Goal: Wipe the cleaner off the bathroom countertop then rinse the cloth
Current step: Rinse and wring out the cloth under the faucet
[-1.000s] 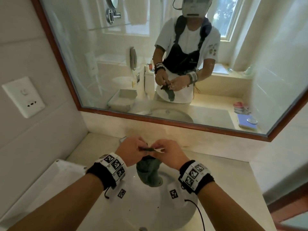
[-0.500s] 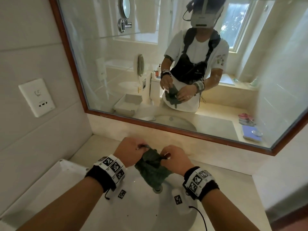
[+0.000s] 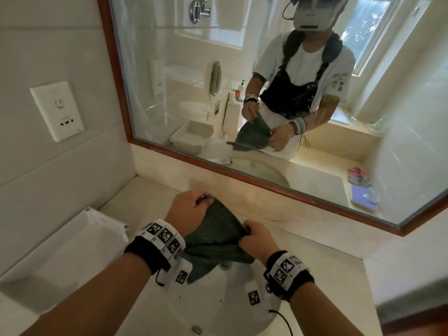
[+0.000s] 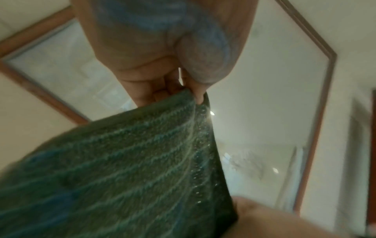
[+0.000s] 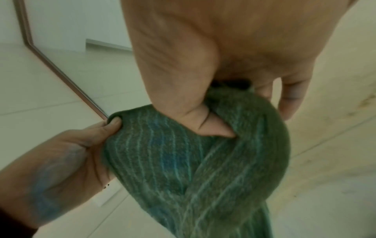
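Note:
A dark green ribbed cloth (image 3: 218, 235) hangs spread between both hands above the white sink basin (image 3: 218, 301). My left hand (image 3: 191, 209) pinches one corner of the cloth (image 4: 126, 169) between thumb and fingers, at the far side. My right hand (image 3: 257, 238) grips the other end of the cloth (image 5: 193, 161), nearer to me and lower, with its thumb pressed into a fold. The beige countertop (image 3: 303, 241) runs behind and to the right of the basin. The cloth hides most of the tap.
A wood-framed mirror (image 3: 291, 180) fills the wall behind the counter and reflects me. A white tray (image 3: 80, 243) sits on the counter at the left. A wall socket plate (image 3: 57, 110) is on the left wall. The counter's right edge (image 3: 368, 282) drops off.
The cloth has gone from a bunched, hanging twist to being pulled open between my hands. My left hand moved up and away, my right hand drew back toward me.

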